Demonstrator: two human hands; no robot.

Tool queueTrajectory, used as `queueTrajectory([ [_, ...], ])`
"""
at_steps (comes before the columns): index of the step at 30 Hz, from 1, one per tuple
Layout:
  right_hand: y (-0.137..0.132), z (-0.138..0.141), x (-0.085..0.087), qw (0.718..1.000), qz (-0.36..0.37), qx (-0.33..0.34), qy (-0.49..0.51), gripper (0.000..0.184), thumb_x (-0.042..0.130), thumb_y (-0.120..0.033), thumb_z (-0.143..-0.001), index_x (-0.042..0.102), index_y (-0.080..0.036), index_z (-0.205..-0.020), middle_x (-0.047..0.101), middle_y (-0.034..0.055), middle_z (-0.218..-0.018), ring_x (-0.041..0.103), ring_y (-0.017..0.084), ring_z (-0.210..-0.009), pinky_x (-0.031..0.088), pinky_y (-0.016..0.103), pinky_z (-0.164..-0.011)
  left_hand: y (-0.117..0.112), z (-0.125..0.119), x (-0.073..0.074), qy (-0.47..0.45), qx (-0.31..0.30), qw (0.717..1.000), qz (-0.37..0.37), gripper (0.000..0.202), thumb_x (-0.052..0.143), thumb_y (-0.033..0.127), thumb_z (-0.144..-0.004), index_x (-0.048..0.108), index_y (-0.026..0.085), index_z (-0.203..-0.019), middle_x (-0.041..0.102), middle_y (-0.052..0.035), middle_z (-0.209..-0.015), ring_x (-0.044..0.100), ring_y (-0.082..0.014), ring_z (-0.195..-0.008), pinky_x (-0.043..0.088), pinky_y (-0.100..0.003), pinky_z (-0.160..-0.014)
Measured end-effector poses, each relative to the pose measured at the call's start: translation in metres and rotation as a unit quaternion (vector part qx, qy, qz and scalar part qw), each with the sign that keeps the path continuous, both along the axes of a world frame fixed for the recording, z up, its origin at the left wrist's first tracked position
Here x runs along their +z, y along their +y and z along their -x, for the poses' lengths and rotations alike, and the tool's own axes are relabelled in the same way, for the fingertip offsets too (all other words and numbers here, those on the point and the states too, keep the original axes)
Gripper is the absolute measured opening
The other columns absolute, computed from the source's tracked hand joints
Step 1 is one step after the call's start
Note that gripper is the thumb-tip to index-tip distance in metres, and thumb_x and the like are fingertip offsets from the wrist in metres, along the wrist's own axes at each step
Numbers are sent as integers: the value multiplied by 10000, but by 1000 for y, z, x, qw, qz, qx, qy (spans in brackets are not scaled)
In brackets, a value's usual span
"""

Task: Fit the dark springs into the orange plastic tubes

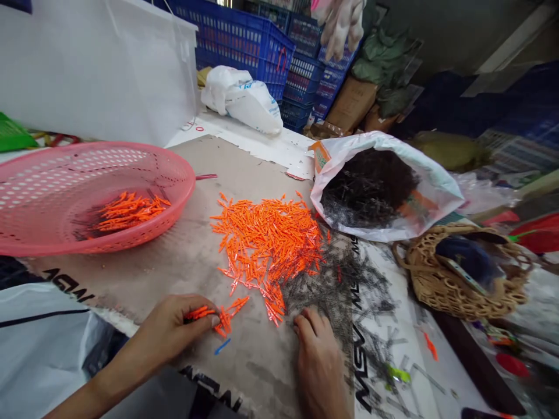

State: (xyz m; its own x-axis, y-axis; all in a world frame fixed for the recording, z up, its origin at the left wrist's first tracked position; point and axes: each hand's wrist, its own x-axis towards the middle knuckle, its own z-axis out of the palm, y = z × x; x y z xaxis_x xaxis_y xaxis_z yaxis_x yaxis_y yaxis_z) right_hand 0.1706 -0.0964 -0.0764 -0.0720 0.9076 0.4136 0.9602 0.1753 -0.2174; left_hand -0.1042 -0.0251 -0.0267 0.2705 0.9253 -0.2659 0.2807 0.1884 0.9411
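Note:
My left hand (186, 323) is closed around a bunch of small orange plastic pieces (200, 313). A few more orange pieces (225, 320) lie at its fingertips, and just below them is one blue piece (222, 347). Curled fingers on my right hand (321, 355) rest at the edge of the scattered thin black pieces (312, 297); whatever they may hold is hidden. Between and beyond both hands spreads a large pile of orange pieces (266, 235) on the cardboard-covered table (174, 279). The pile's right side mixes with the black pieces.
At left stands a pink plastic basket (186, 195) with orange and dark pieces inside. An open white sack (437, 192) of black pieces sits at right, near a woven bag (423, 273). Behind are a white plastic bag (248, 102) and blue crates (244, 38).

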Motion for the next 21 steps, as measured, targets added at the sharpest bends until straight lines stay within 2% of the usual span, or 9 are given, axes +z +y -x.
queueTrajectory([
  [1, -3, 3, 0, 1000, -8, 7, -10, 349, 364, 6, -837, 624, -198, -951, 654, 92, -994, 550, 242, -909, 440, 341, -739, 0, 2, -2, 56, -47, 995, -69, 121, 716, 315, -757, 797, 228, -733, 723, -32, -701, 635, -203, -687, 429, -230, -623],
  [3, -8, 7, -2, 1000, -25, 6, -10, 283, 389, -17, -859, 601, -184, -946, 651, 89, -912, 544, 236, -841, 434, 342, -714, -2, 6, -7, 142, -131, 963, -190, 194, 601, 275, -845, 795, 265, -844, 717, -34, -767, 646, -195, -717, 421, -235, -653],
  [6, -11, 12, -4, 1000, -26, -2, 5, 200, 424, -79, -904, 591, -170, -966, 621, 94, -866, 539, 227, -808, 440, 337, -701, -7, 8, -17, 177, -183, 929, -269, 269, 494, 238, -909, 757, 274, -950, 692, -36, -862, 649, -175, -748, 414, -228, -668],
  [11, -15, 17, -5, 998, -8, 25, 50, 213, 443, -117, -921, 604, -205, -1029, 620, 68, -870, 554, 207, -805, 454, 317, -692, -10, 7, -31, 251, -174, 905, -298, 244, 485, 289, -936, 727, 268, -954, 657, -25, -859, 636, -167, -709, 394, -235, -631],
  [15, -22, 33, -2, 986, -32, 33, 158, 209, 472, -132, -911, 617, -226, -1027, 634, 55, -880, 579, 195, -819, 465, 301, -706, -10, 9, -36, 266, -174, 901, -297, 253, 467, 255, -931, 720, 258, -913, 636, -27, -860, 629, -171, -710, 389, -242, -629],
  [18, -23, 56, 5, 955, -44, 7, 293, 185, 467, -174, -916, 637, -235, -957, 648, 47, -861, 600, 184, -816, 474, 288, -714, -10, 8, -31, 224, -172, 916, -284, 238, 475, 259, -923, 708, 247, -880, 644, -28, -862, 631, -176, -732, 404, -236, -650],
  [21, -19, 79, 14, 905, -10, 18, 425, 167, 488, -241, -898, 655, -233, -906, 669, 38, -852, 622, 178, -803, 487, 283, -716, -13, 1, -17, 173, -191, 928, -269, 210, 491, 239, -912, 700, 261, -915, 684, -14, -844, 639, -179, -743, 412, -225, -666],
])
